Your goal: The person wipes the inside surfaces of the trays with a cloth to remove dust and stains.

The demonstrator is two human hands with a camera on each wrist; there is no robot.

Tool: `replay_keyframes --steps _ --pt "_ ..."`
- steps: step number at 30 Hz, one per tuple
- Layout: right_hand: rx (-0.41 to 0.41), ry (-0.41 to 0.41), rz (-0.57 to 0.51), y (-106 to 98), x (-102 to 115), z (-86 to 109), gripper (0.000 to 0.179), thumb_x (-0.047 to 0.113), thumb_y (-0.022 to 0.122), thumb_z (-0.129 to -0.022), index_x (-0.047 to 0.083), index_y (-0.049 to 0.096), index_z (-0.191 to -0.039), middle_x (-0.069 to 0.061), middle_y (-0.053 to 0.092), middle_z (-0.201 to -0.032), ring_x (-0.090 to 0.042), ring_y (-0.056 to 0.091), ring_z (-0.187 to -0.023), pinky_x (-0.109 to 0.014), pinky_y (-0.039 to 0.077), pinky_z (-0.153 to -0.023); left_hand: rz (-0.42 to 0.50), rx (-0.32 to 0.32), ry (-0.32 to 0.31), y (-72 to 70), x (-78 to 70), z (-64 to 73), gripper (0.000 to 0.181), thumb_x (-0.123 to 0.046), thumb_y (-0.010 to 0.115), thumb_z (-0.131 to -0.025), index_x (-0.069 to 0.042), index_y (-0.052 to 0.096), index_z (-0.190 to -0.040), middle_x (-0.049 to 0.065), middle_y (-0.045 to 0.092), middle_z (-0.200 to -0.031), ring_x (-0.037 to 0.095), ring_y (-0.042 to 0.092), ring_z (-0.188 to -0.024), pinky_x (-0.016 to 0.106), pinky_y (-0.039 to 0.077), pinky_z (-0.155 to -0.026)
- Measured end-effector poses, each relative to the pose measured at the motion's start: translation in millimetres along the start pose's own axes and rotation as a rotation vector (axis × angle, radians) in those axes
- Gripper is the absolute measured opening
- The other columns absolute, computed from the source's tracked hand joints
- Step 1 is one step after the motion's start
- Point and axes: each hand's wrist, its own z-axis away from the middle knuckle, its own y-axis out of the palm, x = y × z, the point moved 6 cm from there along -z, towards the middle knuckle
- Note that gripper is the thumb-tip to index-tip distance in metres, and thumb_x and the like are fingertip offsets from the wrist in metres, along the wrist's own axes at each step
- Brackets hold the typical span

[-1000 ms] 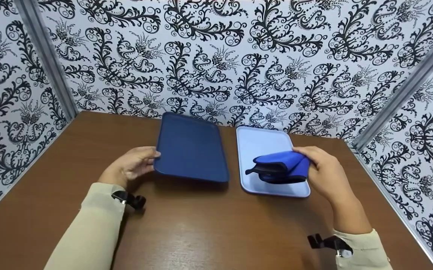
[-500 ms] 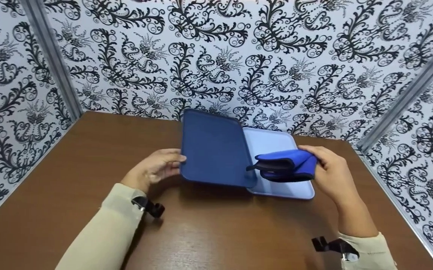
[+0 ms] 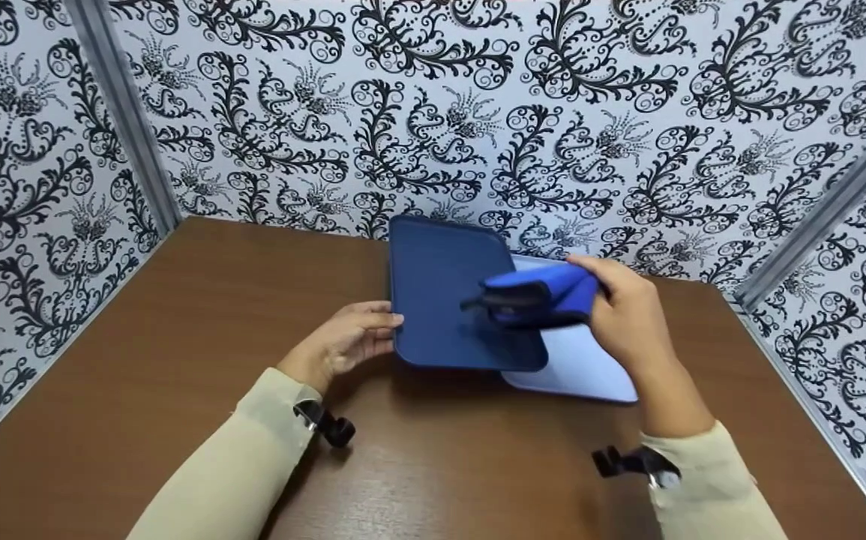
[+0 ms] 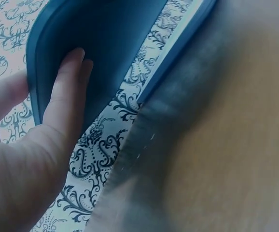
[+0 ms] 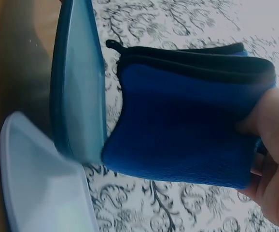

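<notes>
Well on the near side of the dark blue tray (image 3: pixel 440 300), a person's two pale sleeves, the left sleeve (image 3: pixel 223 465) and the right sleeve (image 3: pixel 714 484), reach forward over the brown bench (image 3: pixel 410 465). Each wears a black strap at the cuff, the left strap (image 3: pixel 328 424) and the right strap (image 3: pixel 631 463).

At the tray's left edge, the left hand (image 3: pixel 346 337) has its grip closed on the rim, thumb at the upper side and fingers against the underside. The tray is raised and tilted, with a shadow on the bench beneath it.

Beside the tray's right edge, the right hand (image 3: pixel 631 322) pinches a folded blue cloth (image 3: pixel 564 296) with black edging; its grip takes one end, thumb on one face and fingertips on the other. The cloth's loose end, blurred in the head view, overlaps the tray; whether the two touch cannot be told.

Under and to the right of the dark tray, partly hidden by it, lies a light blue tray (image 3: pixel 579 367). Beyond all of these rises the white wall (image 3: pixel 433 127) with black scrollwork, flanked by the left grey post (image 3: pixel 121 112) and right grey post (image 3: pixel 830 187).
</notes>
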Motion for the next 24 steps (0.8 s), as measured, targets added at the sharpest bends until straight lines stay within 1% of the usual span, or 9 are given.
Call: replay_keyframes --steps 2,4,6,7,10,13,18,21,24 --pt "-0.053 -0.034 0.011 6.7 5.7 -6.7 0.038 -0.010 0.063 -0.088 0.006 0.076 -0.120 -0.017 0.076 -0.117 -0.038 0.071 -0.110 -0.047 0.054 -0.101 0.020 0.011 0.016 2.5 0.2 0.3 0.069 0.002 0.057 -0.098 0.009 0.021 -0.157 0.003 0.065 -0.098 0.013 0.068 -0.083 0.025 0.060 -0.076" --pt "-0.091 -0.076 0.054 16.2 10.1 -9.4 0.041 -0.010 0.060 -0.086 0.005 0.076 -0.120 -0.018 0.076 -0.117 -0.038 0.072 -0.110 -0.050 0.056 -0.099 0.042 0.026 0.028 4.7 0.8 -0.1 0.058 0.003 0.056 -0.099 0.010 0.031 -0.150 0.002 0.068 -0.093 0.013 0.070 -0.081 0.025 0.061 -0.076" --pt "-0.099 -0.123 0.134 28.8 12.3 -6.9 0.042 -0.009 0.059 -0.085 0.007 0.076 -0.120 -0.016 0.076 -0.117 -0.038 0.072 -0.109 -0.051 0.057 -0.097 0.059 0.039 0.036 6.5 1.2 -0.7 0.044 0.003 0.056 -0.099 0.008 0.040 -0.141 0.002 0.070 -0.091 0.014 0.071 -0.081 0.026 0.062 -0.076" --pt "-0.084 -0.149 0.175 35.9 12.8 -3.8 0.043 -0.009 0.059 -0.084 0.007 0.076 -0.120 -0.016 0.077 -0.117 -0.038 0.073 -0.108 -0.052 0.058 -0.094 0.065 0.046 0.041 7.4 1.4 -1.1 0.039 0.004 0.055 -0.100 0.007 0.044 -0.137 0.002 0.071 -0.090 0.014 0.072 -0.081 0.027 0.062 -0.076" --pt "0.018 -0.196 0.261 57.0 12.5 11.2 0.044 -0.006 0.060 -0.085 0.012 0.076 -0.122 -0.011 0.077 -0.118 -0.036 0.073 -0.107 -0.052 0.060 -0.087 0.078 0.061 0.051 8.8 1.9 -1.6 0.026 0.004 0.055 -0.100 0.004 0.052 -0.126 0.003 0.073 -0.090 0.015 0.073 -0.082 0.028 0.062 -0.077" --pt "0.143 -0.208 0.291 70.3 11.3 27.0 0.046 -0.004 0.062 -0.086 0.013 0.074 -0.126 -0.009 0.077 -0.119 -0.034 0.073 -0.108 -0.053 0.061 -0.084 0.088 0.057 0.062 8.4 1.3 -2.2 0.022 0.004 0.055 -0.100 0.004 0.055 -0.123 0.003 0.073 -0.089 0.014 0.073 -0.082 0.027 0.062 -0.077" --pt "0.301 -0.210 0.321 78.8 12.5 42.5 0.046 -0.001 0.064 -0.088 0.014 0.072 -0.130 -0.008 0.076 -0.121 -0.032 0.072 -0.111 -0.052 0.060 -0.087 0.103 0.034 0.077 6.2 -1.2 -4.3 0.021 0.005 0.055 -0.100 0.004 0.055 -0.121 0.002 0.072 -0.087 0.014 0.071 -0.079 0.027 0.062 -0.075" --pt "0.372 -0.206 0.329 81.9 13.0 45.8 0.044 -0.001 0.065 -0.090 0.014 0.072 -0.131 -0.007 0.076 -0.121 -0.031 0.072 -0.112 -0.052 0.060 -0.090 0.095 0.038 0.088 5.8 -2.0 -4.1 0.024 0.005 0.055 -0.100 0.005 0.055 -0.124 0.002 0.072 -0.088 0.014 0.072 -0.080 0.027 0.062 -0.076" --pt "0.437 -0.207 0.335 85.3 15.6 47.2 0.043 -0.001 0.064 -0.091 0.015 0.073 -0.130 -0.007 0.076 -0.121 -0.031 0.072 -0.112 -0.053 0.060 -0.089 0.089 0.042 0.091 5.7 -1.4 -3.0 0.022 0.005 0.055 -0.100 0.004 0.056 -0.122 0.002 0.072 -0.088 0.014 0.072 -0.081 0.028 0.062 -0.077"
